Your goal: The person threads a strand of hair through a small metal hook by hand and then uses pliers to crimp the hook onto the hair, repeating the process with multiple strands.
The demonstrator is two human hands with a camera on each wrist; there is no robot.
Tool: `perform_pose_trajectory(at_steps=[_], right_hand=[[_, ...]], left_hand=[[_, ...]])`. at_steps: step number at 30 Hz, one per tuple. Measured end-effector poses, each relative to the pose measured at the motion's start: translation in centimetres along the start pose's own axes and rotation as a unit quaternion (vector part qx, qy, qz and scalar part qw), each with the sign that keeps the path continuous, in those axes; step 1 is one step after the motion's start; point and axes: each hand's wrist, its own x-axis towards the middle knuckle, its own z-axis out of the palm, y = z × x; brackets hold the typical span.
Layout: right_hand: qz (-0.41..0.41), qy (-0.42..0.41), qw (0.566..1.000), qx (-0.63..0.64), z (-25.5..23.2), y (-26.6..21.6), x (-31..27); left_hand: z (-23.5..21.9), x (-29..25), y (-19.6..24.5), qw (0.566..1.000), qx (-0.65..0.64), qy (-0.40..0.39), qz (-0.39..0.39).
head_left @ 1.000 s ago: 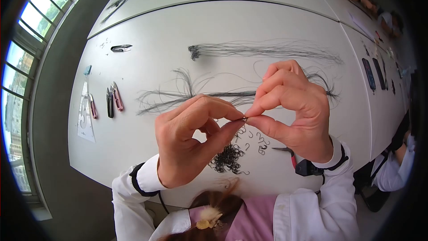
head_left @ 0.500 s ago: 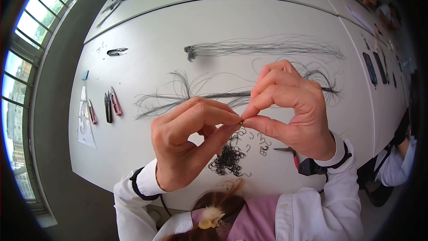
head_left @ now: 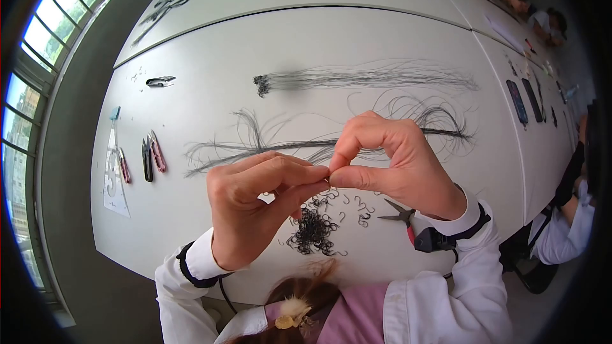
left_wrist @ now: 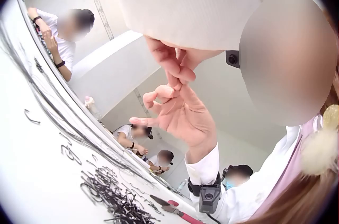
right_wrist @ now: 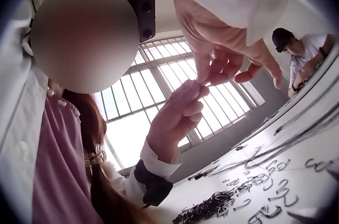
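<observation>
In the head view my left hand and right hand meet at their fingertips above the table. Thumb and index finger of each pinch a tiny thin piece, mostly hidden by the fingertips; I cannot tell its kind. The wrist views show the same meeting of left hand and right hand, the right hand's other fingers spread loosely. Below them lies a pile of small black curled hooks, with several loose ones beside it. A bundle of long black strands passes behind the hands.
Red-handled pliers lie right of the pile. Farther back is a second strand bundle with a tangled end. Thread snips, a set square and another black snips lie left; large scissors lie beyond the table seam.
Both hands, still joined at the fingertips, have shifted a little left in the head view, which has also moved. My right hand has turned lower, its outer fingers no longer raised above the index finger.
</observation>
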Motion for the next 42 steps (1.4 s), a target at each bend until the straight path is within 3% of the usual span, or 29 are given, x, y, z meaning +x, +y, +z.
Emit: perform_pose_trajectory(at_steps=[2,4,7,10,12,16,18,27,32,35,37,38,40,41,42], right_hand=[[0.036,-0.031,0.998,0.049,-0.2,0.2,0.2],[0.165,-0.114,0.951,0.236,-0.3,0.0,0.4],[0.167,-0.129,0.947,0.242,-1.4,0.0,0.7],[0.137,-0.094,0.956,0.243,-4.2,0.8,0.2],[0.201,-0.051,0.944,0.256,-6.8,0.1,-0.7],[0.239,-0.03,0.957,0.163,-13.1,1.0,-3.2],[0.244,0.013,0.97,0.015,-16.3,2.1,-4.7],[0.312,0.172,0.922,-0.15,-30.3,10.4,-10.4],[0.275,0.212,0.924,-0.161,-31.3,12.6,-9.7],[0.234,0.207,0.909,-0.275,-31.2,13.6,-8.2],[0.2,0.205,0.872,-0.396,-31.1,13.7,-7.3],[0.202,0.204,0.872,-0.397,-30.9,13.7,-6.9],[0.273,0.166,0.832,-0.454,-30.4,13.4,-6.0],[0.272,0.162,0.832,-0.456,-30.6,14.4,-6.2],[0.203,0.158,0.803,-0.538,-31.0,16.2,-6.8]], left_hand=[[-0.1,0.1,-0.1,1.0,0.019,0.006,-0.002],[-0.2,0.3,-0.3,0.999,0.038,0.013,-0.002],[-0.9,1.2,-1.2,0.998,-0.002,0.04,-0.051],[-2.8,2.3,-3.3,0.984,-0.088,0.053,-0.147],[-4.4,2.7,-4.5,0.981,-0.062,0.058,-0.173],[-7.2,3.4,-6.5,0.976,0.011,0.061,-0.208],[-7.9,3.7,-7.5,0.97,0.033,0.075,-0.23],[-6.1,7.8,-10.4,0.965,0.069,0.056,-0.246],[-4.6,9.6,-11.7,0.967,0.092,0.071,-0.228],[-4.4,10.1,-12.6,0.962,0.117,0.09,-0.228],[-4.5,10.4,-13.0,0.959,0.124,0.097,-0.235],[-4.6,10.4,-13.1,0.959,0.122,0.101,-0.237],[-4.7,10.3,-13.1,0.957,0.118,0.108,-0.241],[-4.5,10.3,-12.9,0.956,0.121,0.108,-0.245],[-4.4,10.3,-12.9,0.954,0.123,0.109,-0.249]])
